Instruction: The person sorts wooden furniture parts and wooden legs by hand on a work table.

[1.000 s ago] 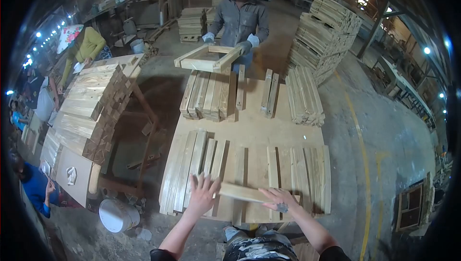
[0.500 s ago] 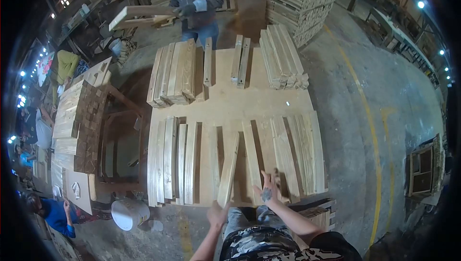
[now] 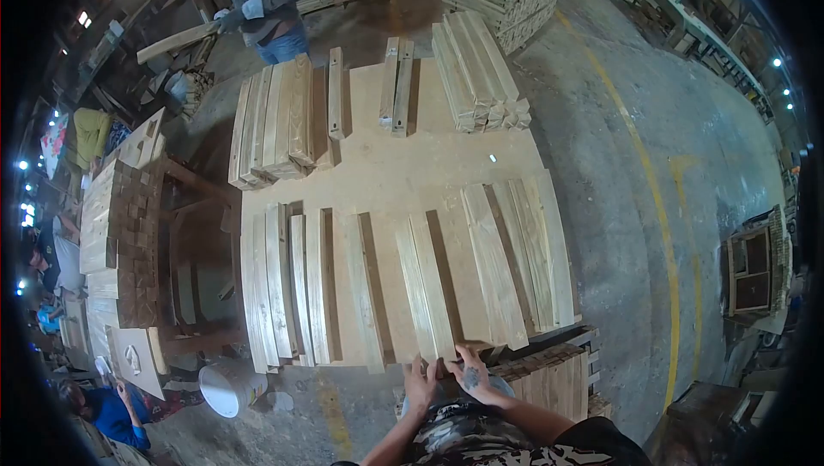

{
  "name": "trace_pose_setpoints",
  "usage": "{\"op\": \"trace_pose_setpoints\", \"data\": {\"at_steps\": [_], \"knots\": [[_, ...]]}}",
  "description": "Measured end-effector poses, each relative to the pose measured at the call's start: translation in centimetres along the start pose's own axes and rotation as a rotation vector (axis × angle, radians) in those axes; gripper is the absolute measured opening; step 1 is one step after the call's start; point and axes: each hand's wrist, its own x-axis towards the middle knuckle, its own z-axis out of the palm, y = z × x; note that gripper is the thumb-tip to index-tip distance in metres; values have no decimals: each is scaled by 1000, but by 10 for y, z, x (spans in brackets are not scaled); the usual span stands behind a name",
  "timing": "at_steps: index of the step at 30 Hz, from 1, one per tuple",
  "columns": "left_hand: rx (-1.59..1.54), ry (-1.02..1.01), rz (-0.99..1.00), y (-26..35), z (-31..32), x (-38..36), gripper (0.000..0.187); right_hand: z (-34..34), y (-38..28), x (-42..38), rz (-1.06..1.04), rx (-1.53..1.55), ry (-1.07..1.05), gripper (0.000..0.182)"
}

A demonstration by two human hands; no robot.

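Two pale wooden boards (image 3: 422, 281) lie side by side on the near half of the plywood tabletop, their long edges together. My left hand (image 3: 420, 387) is at the near end of the left one, fingers bent onto it. Against the near end of the right one, my right hand (image 3: 472, 377) has its thumb and fingers around the corner. The undersides of both grips are hidden. A single board (image 3: 363, 286) lies to the left of the pair, and a wider board (image 3: 492, 264) to the right.
More boards line the table's left (image 3: 273, 286) and right (image 3: 541, 251) sides. Stacked boards (image 3: 279, 118) stand at the far edge. Beyond it, a gloved co-worker (image 3: 266, 3) holds a plank (image 3: 176, 43). A white bucket (image 3: 225, 389) is on the floor at left.
The slanted board now lies flush beside its right neighbour. My right hand has come down and left to the board ends. The co-worker has shifted left in view with the plank.
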Motion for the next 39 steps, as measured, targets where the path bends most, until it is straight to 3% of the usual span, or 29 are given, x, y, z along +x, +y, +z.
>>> {"op": "trace_pose_setpoints", "data": {"at_steps": [1, 2, 4, 5, 7, 9, 13, 16, 19, 22, 24, 26, 29, 32, 35, 39], "knots": [[-5, -9, 15, -6, -3, -5, 62, 2, 12, -10, 28, 99, -39, 62], [-89, -136, -96, -16, -5, -4, 61, 12, 27, -19, 48, 87, 18, 59], [-258, -385, -319, -38, -2, 6, 62, 23, 51, -13, 453, 461, -263, 65], [-511, -416, -458, -44, 5, 11, 63, 28, 61, -12, 656, 646, -403, 69], [-1022, -461, -729, -47, 15, 15, 67, 27, 38, -7, 850, 958, -371, 80], [-974, -414, -667, -31, 8, 20, 68, 25, 40, 5, 904, 1279, -454, 85], [-1007, -439, -513, -40, -9, 19, 66, 4, 7, 0, 810, 1230, -455, 82], [-1221, -522, -480, -26, -38, 10, 64, -5, 8, -5, 797, 1215, -466, 77], [-1165, -466, -536, -24, -40, 10, 59, -5, 12, -5, 700, 1081, -468, 73], [-643, -284, -297, -49, -3, 13, 46, 6, 13, -10, 586, 776, -388, 73], [-653, -259, -311, -47, 8, 9, 50, 19, 19, -9, 559, 571, -354, 77], [-738, -293, -428, -14, -11, 8, 49, 17, 19, -7, 709, 727, -309, 84], [-884, -364, -749, -52, 7, 16, 64, 19, 35, -6, 827, 1042, -411, 90], [-1079, -524, -622, -65, 26, 20, 76, 37, 52, -10, 840, 1169, -532, 92], [-1050, -528, -627, -32, 7, 14, 77, 24, 40, -10, 778, 1159, -554, 90], [-1108, -473, -577, -47, -9, 1, 69, -1, 35, -16, 779, 1120, -510, 81]]}}
